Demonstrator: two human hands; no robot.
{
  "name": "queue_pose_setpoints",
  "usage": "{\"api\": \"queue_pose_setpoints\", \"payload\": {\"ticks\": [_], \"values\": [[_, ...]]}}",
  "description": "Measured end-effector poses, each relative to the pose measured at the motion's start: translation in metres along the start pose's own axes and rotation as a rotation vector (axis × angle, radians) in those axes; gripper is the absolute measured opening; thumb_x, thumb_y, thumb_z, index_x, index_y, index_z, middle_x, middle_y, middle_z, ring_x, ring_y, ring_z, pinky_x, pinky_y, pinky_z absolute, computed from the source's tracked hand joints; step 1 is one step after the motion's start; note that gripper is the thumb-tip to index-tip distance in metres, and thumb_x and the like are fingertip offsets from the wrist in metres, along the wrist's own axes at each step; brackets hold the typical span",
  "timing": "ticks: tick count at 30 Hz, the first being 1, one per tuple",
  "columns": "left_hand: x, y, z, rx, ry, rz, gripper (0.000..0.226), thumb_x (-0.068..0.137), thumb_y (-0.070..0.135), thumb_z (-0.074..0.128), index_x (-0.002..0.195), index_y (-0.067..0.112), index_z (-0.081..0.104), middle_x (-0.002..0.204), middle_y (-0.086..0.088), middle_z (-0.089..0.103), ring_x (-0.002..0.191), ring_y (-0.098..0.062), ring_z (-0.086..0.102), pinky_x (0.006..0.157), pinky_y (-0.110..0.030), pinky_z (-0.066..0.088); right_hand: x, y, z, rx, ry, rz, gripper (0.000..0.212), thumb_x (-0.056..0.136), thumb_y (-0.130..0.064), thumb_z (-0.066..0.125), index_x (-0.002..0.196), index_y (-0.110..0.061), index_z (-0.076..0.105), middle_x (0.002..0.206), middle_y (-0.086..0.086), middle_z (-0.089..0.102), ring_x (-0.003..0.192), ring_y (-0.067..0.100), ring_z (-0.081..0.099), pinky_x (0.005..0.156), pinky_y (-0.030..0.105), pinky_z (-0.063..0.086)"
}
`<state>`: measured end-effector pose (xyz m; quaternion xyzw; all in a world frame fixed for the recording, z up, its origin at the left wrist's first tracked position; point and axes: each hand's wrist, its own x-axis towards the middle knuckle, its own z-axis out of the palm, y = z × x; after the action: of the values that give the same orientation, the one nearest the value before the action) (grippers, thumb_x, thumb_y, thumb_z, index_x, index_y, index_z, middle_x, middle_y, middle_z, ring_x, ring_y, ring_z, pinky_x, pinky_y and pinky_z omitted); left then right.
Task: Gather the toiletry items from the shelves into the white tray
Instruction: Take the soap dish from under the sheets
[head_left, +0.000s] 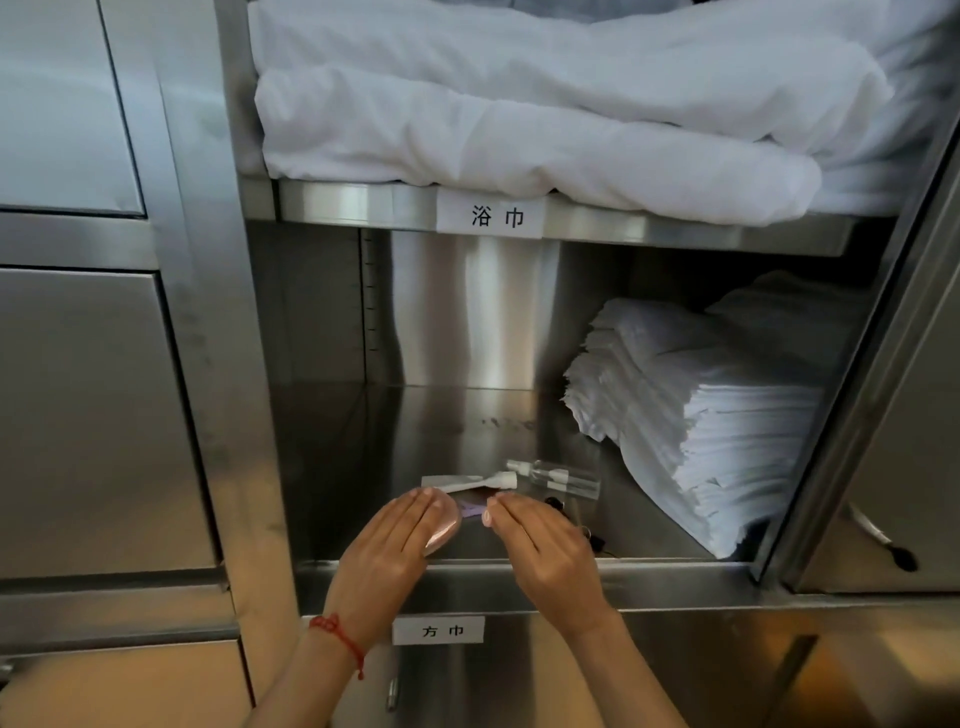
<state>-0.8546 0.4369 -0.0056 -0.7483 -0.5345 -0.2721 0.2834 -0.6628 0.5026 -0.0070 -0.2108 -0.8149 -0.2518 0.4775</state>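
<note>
Head view: both hands reach into the lower steel shelf (363, 415). The left hand (387, 551) lies flat, fingers straight and together, resting on a round pink item (447, 527). The right hand (540, 545) is also extended with straight fingers, its tips near a small purple packet (475, 506); it grips nothing visible. A white tube (467, 482) and clear bottles (561, 478) lie just behind the fingertips, beside a stack of folded white cloths (717, 415). The white tray is not in view.

Risk: sweeping several loose items forward together may roll the bottles or drop small pieces over the shelf edge.
</note>
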Motion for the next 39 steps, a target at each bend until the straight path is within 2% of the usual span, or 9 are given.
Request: {"api": "queue_pose_setpoints", "payload": {"ticks": [3, 7, 12, 17, 20, 25, 28, 34, 39], "values": [[-0.002, -0.013, 0.011, -0.01, -0.027, -0.033, 0.078, 0.029, 0.011, 0.095, 0.102, 0.003, 0.072, 0.107, -0.015, 0.069, 0.096, -0.027, 0.068, 0.08, -0.045, 0.052, 0.001, 0.002, 0.018, 0.03, -0.07, 0.018, 0.031, 0.074, -0.008, 0.079, 0.104, -0.006, 0.072, 0.102, 0.009, 0.071, 0.096, 0.018, 0.068, 0.081, 0.029, 0.056], [-0.004, -0.023, 0.024, -0.006, -0.059, -0.073, 0.077, 0.03, 0.012, 0.095, 0.102, 0.003, 0.072, 0.107, -0.014, 0.069, 0.096, -0.026, 0.068, 0.081, -0.044, 0.051, 0.0, 0.001, 0.039, 0.08, -0.136, 0.011, 0.031, 0.074, -0.008, 0.078, 0.104, -0.006, 0.071, 0.102, 0.008, 0.071, 0.097, 0.016, 0.067, 0.089, 0.025, 0.052], [-0.007, -0.03, 0.039, 0.025, -0.11, -0.128, 0.077, 0.03, 0.014, 0.095, 0.103, 0.004, 0.072, 0.107, -0.014, 0.069, 0.097, -0.025, 0.068, 0.08, -0.045, 0.052, -0.007, 0.007, 0.064, 0.109, -0.171, 0.0, 0.023, 0.08, -0.007, 0.069, 0.103, -0.004, 0.072, 0.102, 0.011, 0.071, 0.095, 0.019, 0.068, 0.08, 0.03, 0.056], [-0.014, -0.037, 0.052, 0.026, -0.209, -0.194, 0.079, 0.032, 0.018, 0.095, 0.107, 0.006, 0.071, 0.111, -0.013, 0.068, 0.1, -0.024, 0.067, 0.081, -0.044, 0.054, -0.01, 0.013, 0.087, 0.145, -0.265, 0.018, 0.036, 0.07, -0.011, 0.08, 0.104, -0.006, 0.071, 0.102, 0.011, 0.071, 0.094, 0.02, 0.068, 0.078, 0.031, 0.057], [-0.015, -0.04, 0.059, 0.032, -0.235, -0.221, 0.08, 0.032, 0.02, 0.095, 0.107, 0.006, 0.071, 0.111, -0.013, 0.068, 0.1, -0.024, 0.067, 0.079, -0.045, 0.056, -0.011, 0.013, 0.098, 0.166, -0.294, 0.018, 0.031, 0.075, -0.013, 0.074, 0.104, -0.006, 0.071, 0.103, 0.011, 0.07, 0.094, 0.02, 0.068, 0.081, 0.031, 0.056], [-0.02, -0.042, 0.069, 0.043, -0.279, -0.232, 0.081, 0.031, 0.029, 0.095, 0.106, 0.009, 0.072, 0.11, -0.01, 0.069, 0.099, -0.021, 0.068, 0.083, -0.039, 0.052, -0.011, 0.008, 0.112, 0.208, -0.363, 0.059, 0.041, 0.06, -0.008, 0.087, 0.098, -0.005, 0.073, 0.098, 0.01, 0.071, 0.089, 0.021, 0.069, 0.077, 0.031, 0.057], [-0.022, -0.044, 0.075, 0.043, -0.279, -0.232, 0.077, 0.034, 0.026, 0.095, 0.106, 0.01, 0.072, 0.109, -0.01, 0.069, 0.099, -0.021, 0.068, 0.083, -0.039, 0.052, -0.01, 0.007, 0.12, 0.205, -0.4, 0.082, 0.046, 0.054, -0.008, 0.089, 0.097, -0.006, 0.074, 0.096, 0.009, 0.072, 0.086, 0.02, 0.07, 0.078, 0.029, 0.057], [-0.02, -0.048, 0.086, 0.044, -0.238, -0.259, 0.074, 0.037, 0.019, 0.095, 0.106, 0.006, 0.071, 0.108, -0.012, 0.069, 0.098, -0.023, 0.068, 0.083, -0.041, 0.051, -0.012, 0.007, 0.136, 0.254, -0.413, 0.158, 0.04, 0.056, -0.003, 0.087, 0.094, -0.006, 0.074, 0.092, 0.008, 0.071, 0.081, 0.019, 0.069, 0.073, 0.026, 0.056], [-0.015, -0.049, 0.09, 0.039, -0.184, -0.291, 0.07, 0.041, 0.013, 0.094, 0.106, 0.003, 0.071, 0.108, -0.014, 0.069, 0.097, -0.026, 0.068, 0.081, -0.044, 0.051, -0.008, 0.003, 0.147, 0.247, -0.474, 0.219, 0.049, 0.046, -0.003, 0.089, 0.093, -0.008, 0.075, 0.088, 0.006, 0.072, 0.075, 0.018, 0.069, 0.064, 0.023, 0.056]]}}
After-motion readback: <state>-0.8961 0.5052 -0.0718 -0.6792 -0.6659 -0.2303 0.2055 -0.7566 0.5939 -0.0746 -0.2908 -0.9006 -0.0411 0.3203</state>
